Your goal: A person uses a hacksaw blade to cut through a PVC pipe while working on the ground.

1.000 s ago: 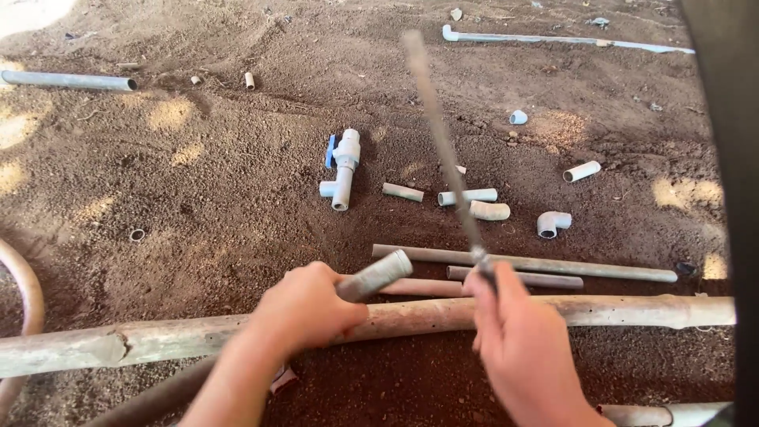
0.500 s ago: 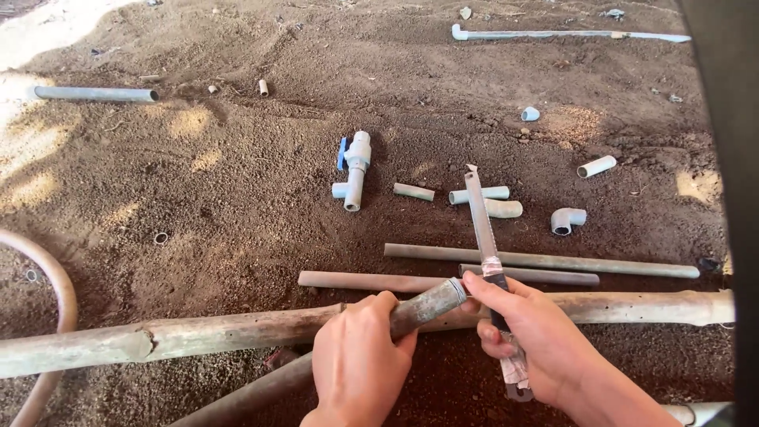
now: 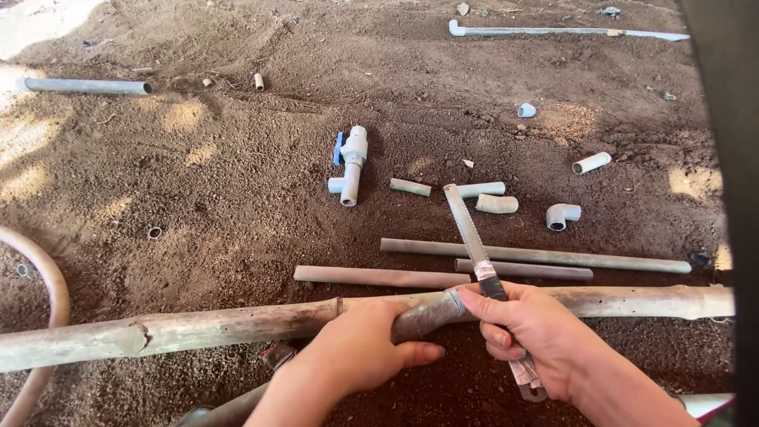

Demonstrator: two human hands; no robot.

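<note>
Grey pipe (image 3: 423, 314): lay slanted across a long wooden pole (image 3: 198, 326) on the brown soil (image 3: 198, 198), its cut end near the saw blade. Left hand (image 3: 356, 352): closed around the pipe. Right hand (image 3: 538, 336): closed on the taped handle of a hacksaw blade (image 3: 466, 229), which pointed up and away, with the forefinger touching the pipe's end. Beyond: three long pipes (image 3: 538, 256) lying side by side, a valve fitting with blue handle (image 3: 350, 162), short offcuts (image 3: 411, 187) and elbows (image 3: 561, 215).
</note>
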